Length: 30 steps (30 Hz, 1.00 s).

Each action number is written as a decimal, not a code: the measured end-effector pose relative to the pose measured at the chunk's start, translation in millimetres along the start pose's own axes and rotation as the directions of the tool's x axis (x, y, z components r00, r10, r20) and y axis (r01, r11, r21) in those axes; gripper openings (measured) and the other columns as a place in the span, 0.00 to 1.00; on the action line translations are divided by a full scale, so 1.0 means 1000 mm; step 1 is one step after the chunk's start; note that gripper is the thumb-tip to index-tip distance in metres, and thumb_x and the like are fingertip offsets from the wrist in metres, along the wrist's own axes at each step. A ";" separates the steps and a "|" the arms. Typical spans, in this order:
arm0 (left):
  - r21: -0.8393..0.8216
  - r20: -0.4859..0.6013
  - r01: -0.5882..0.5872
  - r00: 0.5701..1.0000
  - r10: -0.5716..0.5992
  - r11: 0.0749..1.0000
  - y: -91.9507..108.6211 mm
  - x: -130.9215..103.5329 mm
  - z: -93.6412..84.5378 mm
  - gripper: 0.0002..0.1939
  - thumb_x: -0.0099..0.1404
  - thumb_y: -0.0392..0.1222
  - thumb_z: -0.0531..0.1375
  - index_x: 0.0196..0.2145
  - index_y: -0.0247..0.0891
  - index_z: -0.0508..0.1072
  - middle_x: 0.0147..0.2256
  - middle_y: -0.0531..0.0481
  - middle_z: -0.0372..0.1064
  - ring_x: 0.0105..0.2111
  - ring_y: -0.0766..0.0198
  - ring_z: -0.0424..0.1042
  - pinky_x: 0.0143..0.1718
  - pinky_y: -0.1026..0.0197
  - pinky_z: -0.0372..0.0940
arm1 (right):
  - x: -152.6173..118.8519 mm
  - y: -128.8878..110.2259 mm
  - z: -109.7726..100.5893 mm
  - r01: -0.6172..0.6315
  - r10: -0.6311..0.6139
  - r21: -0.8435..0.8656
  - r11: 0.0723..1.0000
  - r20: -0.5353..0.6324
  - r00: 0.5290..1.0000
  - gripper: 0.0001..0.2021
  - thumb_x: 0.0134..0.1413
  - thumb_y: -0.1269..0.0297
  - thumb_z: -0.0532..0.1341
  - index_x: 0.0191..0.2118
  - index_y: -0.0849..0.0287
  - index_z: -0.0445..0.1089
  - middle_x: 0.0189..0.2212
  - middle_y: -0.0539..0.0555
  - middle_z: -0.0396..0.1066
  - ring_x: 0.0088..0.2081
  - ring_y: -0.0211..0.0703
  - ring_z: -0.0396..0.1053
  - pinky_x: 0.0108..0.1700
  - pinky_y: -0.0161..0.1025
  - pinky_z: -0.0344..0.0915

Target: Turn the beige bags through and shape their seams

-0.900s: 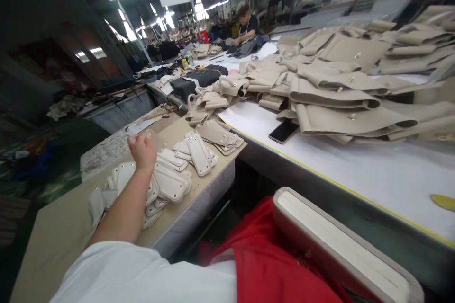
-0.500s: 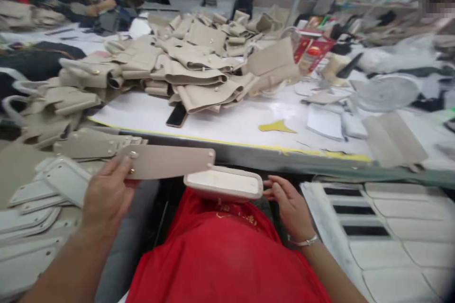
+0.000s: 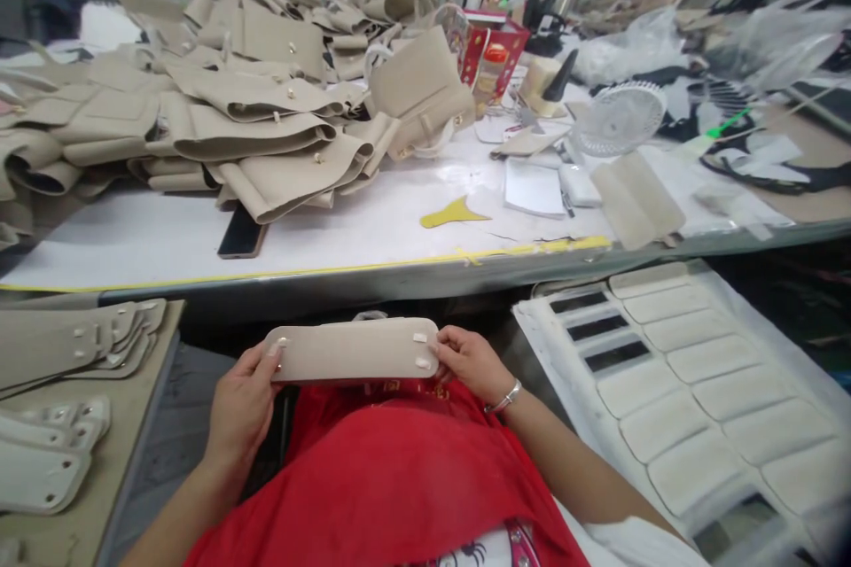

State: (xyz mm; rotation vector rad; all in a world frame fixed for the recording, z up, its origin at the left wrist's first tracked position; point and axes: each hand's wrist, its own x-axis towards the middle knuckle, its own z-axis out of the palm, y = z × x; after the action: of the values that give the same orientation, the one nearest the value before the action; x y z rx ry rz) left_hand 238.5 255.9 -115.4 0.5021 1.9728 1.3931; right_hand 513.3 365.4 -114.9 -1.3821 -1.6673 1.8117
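A long beige strap piece with rounded ends lies level above the red apron. My left hand pinches its left end beside a small metal stud. At its right end, near two whitish tabs, my right hand closes thumb and fingers on the edge. Just behind the strap's top edge a thin rim of another pale piece shows; most of it is hidden.
Beige bag parts are heaped on the white worktable, with a phone at its front. Cut pieces lie on a left board. A tray of cream panels stands right. A fan lies behind.
The strap has moved right and down, over the pale framed piece, and my right hand now grips its right end. The view has swung to the right.
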 end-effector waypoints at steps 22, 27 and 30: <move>0.758 0.250 -0.428 0.887 0.388 0.491 0.002 0.025 -0.005 0.26 0.56 0.53 0.54 0.50 0.37 0.66 0.41 0.44 0.64 0.41 0.55 0.66 0.44 0.53 0.62 | 0.026 -0.002 -0.020 -0.109 0.110 -0.174 0.979 -0.004 0.994 0.13 0.47 0.59 0.60 0.21 0.63 0.65 0.13 0.48 0.64 0.12 0.30 0.60 0.13 0.26 0.51; 0.533 0.682 -0.822 0.557 0.474 0.198 0.017 0.006 0.056 0.32 0.55 0.53 0.57 0.55 0.37 0.58 0.53 0.40 0.56 0.53 0.51 0.56 0.54 0.50 0.52 | 0.026 -0.004 -0.021 -0.113 0.118 -0.158 0.981 0.018 0.993 0.14 0.46 0.57 0.62 0.21 0.63 0.65 0.14 0.48 0.65 0.13 0.30 0.61 0.14 0.26 0.53; 0.354 0.856 -0.924 0.381 0.349 0.143 0.021 -0.004 0.103 0.41 0.49 0.57 0.61 0.56 0.36 0.55 0.56 0.38 0.54 0.54 0.47 0.54 0.55 0.47 0.49 | 0.026 -0.005 -0.023 -0.108 0.114 -0.172 0.979 0.024 0.993 0.13 0.47 0.58 0.61 0.21 0.63 0.64 0.13 0.47 0.65 0.13 0.30 0.61 0.14 0.26 0.53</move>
State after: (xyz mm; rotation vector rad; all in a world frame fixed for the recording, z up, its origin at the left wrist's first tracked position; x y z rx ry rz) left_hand 312.7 330.4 -116.4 2.3276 1.6773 0.3211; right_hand 516.9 400.0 -118.9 -1.5521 -1.8339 1.7965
